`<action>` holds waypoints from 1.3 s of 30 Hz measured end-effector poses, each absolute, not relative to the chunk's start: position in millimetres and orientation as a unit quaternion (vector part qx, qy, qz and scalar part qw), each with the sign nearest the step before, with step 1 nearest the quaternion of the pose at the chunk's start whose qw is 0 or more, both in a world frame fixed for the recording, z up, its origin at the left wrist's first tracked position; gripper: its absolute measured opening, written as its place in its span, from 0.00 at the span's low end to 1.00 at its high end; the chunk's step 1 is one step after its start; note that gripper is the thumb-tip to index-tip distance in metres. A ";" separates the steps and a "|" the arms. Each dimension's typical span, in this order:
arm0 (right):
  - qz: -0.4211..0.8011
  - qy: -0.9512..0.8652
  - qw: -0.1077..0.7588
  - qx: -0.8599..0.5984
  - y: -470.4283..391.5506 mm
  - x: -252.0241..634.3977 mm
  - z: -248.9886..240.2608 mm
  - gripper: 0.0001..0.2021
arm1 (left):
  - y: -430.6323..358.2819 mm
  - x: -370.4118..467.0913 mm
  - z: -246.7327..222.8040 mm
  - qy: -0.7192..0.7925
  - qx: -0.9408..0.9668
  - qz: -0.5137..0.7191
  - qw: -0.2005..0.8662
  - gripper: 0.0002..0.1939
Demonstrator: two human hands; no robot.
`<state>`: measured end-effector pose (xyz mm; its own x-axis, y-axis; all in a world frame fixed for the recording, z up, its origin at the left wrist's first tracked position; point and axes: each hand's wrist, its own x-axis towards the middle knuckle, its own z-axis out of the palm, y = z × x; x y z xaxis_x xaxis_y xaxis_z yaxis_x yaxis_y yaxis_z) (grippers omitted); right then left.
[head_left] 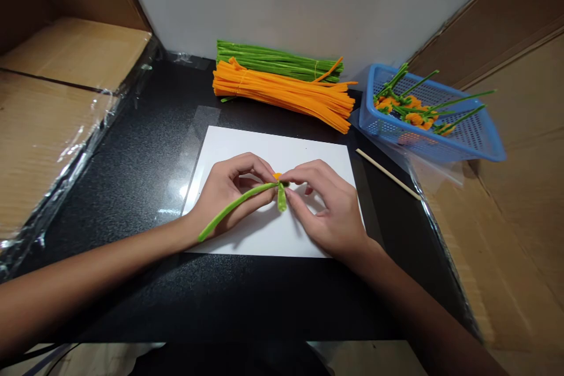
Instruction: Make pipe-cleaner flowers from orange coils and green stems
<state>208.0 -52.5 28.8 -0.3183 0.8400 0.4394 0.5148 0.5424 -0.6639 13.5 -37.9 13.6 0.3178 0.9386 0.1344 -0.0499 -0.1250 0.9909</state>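
Observation:
Over a white sheet (264,147), a small flower of pipe cleaner is held between both hands. Its orange part (277,176) shows only a little between the fingertips. A green stem (233,204) curves from it down to the left, and a short green loop (282,198) points toward me. My left hand (235,191) pinches the flower from the left. From the right, my right hand (328,202) pinches it, with index finger and thumb near the green loop. The fingers hide most of the flower.
Bundles of green pipe cleaners (277,60) and orange pipe cleaners (286,93) lie behind the sheet. A blue basket (440,150) with orange-and-green flowers stands at the back right, near a wooden stick (388,174). Cardboard (74,56) borders the black table (198,299).

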 end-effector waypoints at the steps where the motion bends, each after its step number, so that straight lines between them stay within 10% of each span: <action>1: 0.212 -0.790 0.395 -0.420 -52.1 208.6 28.8 0.08 | -37.7 13.4 13.7 0.370 0.596 0.451 0.552 0.11; 14: 0.599 -0.495 0.448 -0.442 -47.7 204.7 19.9 0.14 | -39.4 14.5 17.5 0.371 0.636 0.455 0.500 0.07; 39: 0.696 -0.428 0.437 -0.377 -47.5 205.5 18.4 0.10 | -11.5 -18.1 20.2 0.175 0.911 0.348 0.134 0.10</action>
